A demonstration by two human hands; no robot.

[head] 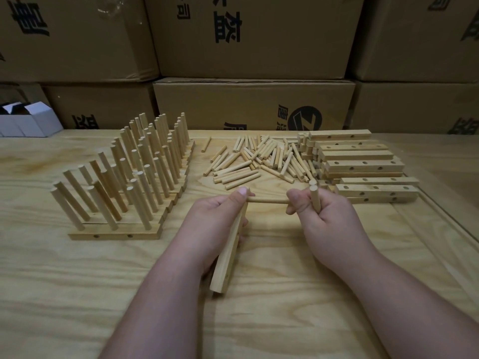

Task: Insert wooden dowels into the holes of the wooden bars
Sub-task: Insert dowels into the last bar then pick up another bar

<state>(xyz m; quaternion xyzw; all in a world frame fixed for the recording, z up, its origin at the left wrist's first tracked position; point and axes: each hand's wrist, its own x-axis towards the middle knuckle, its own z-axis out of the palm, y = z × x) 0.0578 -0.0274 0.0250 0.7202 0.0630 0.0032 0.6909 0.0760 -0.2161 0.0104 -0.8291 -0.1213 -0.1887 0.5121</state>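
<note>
Two bare hands are working over the middle of the plywood desk (77,294), seen from the head camera. The left hand (217,221) is gripping a wooden bar (228,257), fingers curled round it and the thumb pressing along its upper end; the bar is slanting from the thumb down toward the near edge of the desk, its lower end hanging free above the wood. The right hand (326,218) is holding a few dowels: one horizontal dowel (269,200) is running from its fingertips across to the top of the bar at the left thumb, and upright dowels (315,198) are sticking up out of its curled fingers. Whether the horizontal dowel's tip is already sitting in a hole of the bar cannot be told, since the thumb is covering that spot. Toward the far edge, in the centre, a loose dowel pile (259,159) is lying scattered, with a single stray dowel (206,144) resting just to its left. Touching the pile on its right side, a stack of drilled bars (360,164) is lying flat, their holes facing the viewer. On the left half of the desk, rows of finished bars with standing dowels (129,177) are sitting side by side, reaching from the far edge toward the near left. At the far left corner white boxes (28,123) are standing, and behind the desk cardboard cartons (254,104) with dark print are rising as a stacked wall.
</note>
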